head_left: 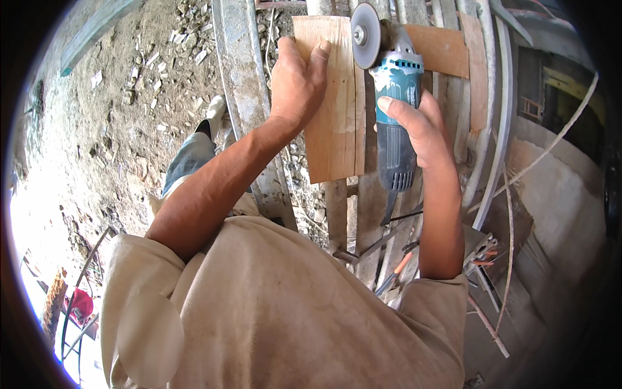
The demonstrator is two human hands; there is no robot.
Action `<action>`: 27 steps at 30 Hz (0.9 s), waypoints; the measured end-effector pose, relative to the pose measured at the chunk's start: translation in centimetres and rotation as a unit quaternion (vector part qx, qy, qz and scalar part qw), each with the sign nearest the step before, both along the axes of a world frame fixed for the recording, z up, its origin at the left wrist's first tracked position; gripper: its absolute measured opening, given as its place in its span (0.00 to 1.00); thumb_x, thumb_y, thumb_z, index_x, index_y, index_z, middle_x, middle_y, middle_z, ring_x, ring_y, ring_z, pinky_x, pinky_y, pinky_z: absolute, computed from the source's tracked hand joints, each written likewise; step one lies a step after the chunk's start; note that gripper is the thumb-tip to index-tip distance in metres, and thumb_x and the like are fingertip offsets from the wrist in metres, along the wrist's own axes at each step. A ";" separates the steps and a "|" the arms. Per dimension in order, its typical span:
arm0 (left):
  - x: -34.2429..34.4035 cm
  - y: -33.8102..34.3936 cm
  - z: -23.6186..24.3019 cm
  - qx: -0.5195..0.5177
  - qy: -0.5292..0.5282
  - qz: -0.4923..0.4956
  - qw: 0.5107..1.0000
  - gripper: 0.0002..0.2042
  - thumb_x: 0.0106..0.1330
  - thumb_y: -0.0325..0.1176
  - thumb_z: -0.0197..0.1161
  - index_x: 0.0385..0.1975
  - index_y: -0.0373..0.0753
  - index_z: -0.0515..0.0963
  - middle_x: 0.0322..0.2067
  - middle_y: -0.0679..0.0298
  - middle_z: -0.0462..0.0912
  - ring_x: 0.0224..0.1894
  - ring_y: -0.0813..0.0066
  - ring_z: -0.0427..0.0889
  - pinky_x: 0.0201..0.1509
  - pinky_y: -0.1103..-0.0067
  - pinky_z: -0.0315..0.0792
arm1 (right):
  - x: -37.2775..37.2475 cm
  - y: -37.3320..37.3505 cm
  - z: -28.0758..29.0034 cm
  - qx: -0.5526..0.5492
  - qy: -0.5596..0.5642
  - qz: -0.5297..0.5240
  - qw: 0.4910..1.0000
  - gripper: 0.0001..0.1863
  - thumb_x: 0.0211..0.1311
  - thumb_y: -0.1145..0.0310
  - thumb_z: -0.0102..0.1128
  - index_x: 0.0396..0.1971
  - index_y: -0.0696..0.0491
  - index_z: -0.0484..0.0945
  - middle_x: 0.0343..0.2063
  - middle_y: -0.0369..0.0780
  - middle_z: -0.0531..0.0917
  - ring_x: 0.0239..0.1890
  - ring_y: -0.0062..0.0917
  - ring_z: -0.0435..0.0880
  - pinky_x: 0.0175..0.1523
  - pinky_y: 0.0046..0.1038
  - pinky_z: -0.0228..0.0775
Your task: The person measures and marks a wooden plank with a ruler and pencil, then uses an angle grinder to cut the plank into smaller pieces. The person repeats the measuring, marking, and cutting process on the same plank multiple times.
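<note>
- Right hand (421, 126) wraps the blue-and-black angle grinder (398, 139), thumb across its front: that grip is clamped round the body.
- Over to the left hand (299, 87): thumb on the face, fingers at the upper left edge, gripping the wooden board (332, 129), which lies on the slatted desk (336, 217), left of the grinder.
- Here's the worry: the grinding disc (367, 35) stands just beside the board's upper right edge, near that bare left thumb; a slip or kickback could carry it into skin.
- One hand alone steadies the board, so a catching disc might twist it across those uneven slats.
- And the cord (391, 207): a snag below could tug the tool.
- Hard to call: whether disc meets wood, or spins at all; the right fingers mostly vanish behind the body, and the cord's far end is lost.
</note>
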State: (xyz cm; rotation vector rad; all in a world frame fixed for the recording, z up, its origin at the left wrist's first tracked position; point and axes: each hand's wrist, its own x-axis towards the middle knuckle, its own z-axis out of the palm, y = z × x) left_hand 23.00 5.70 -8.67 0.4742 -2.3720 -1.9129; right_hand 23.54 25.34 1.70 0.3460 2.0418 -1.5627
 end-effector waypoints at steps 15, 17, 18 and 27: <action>0.0 0.0 -0.2 -0.010 0.001 0.000 1.000 0.20 0.73 0.42 0.62 0.38 0.30 0.64 0.28 0.40 0.81 0.31 0.41 0.84 0.37 0.57 0.77 | 1.6 0.5 -0.6 0.007 -0.029 -0.009 1.000 0.24 0.57 0.58 0.71 0.48 0.56 0.76 0.34 0.36 0.81 0.30 0.19 0.81 0.37 0.27 0.79; 0.0 -0.2 0.3 -0.009 -0.007 -0.002 1.000 0.20 0.72 0.42 0.62 0.38 0.29 0.64 0.28 0.39 0.81 0.32 0.40 0.83 0.38 0.57 0.77 | 1.9 0.5 -0.9 0.017 -0.022 -0.017 0.999 0.23 0.58 0.58 0.71 0.48 0.56 0.76 0.34 0.36 0.81 0.29 0.19 0.81 0.37 0.27 0.78; 0.1 -0.2 0.5 -0.008 -0.010 -0.004 1.000 0.20 0.72 0.42 0.62 0.38 0.29 0.64 0.28 0.39 0.81 0.32 0.39 0.83 0.39 0.57 0.77 | 2.0 0.3 -0.7 0.019 -0.027 -0.014 0.999 0.23 0.57 0.58 0.71 0.47 0.55 0.76 0.33 0.36 0.81 0.29 0.20 0.81 0.37 0.27 0.78; 0.1 -0.1 0.5 0.010 -0.010 0.001 1.000 0.20 0.73 0.43 0.62 0.39 0.29 0.65 0.31 0.38 0.83 0.34 0.41 0.85 0.40 0.58 0.78 | 4.0 0.6 0.7 0.022 -0.055 -0.005 0.998 0.21 0.57 0.58 0.70 0.44 0.55 0.77 0.31 0.35 0.80 0.30 0.19 0.81 0.37 0.27 0.77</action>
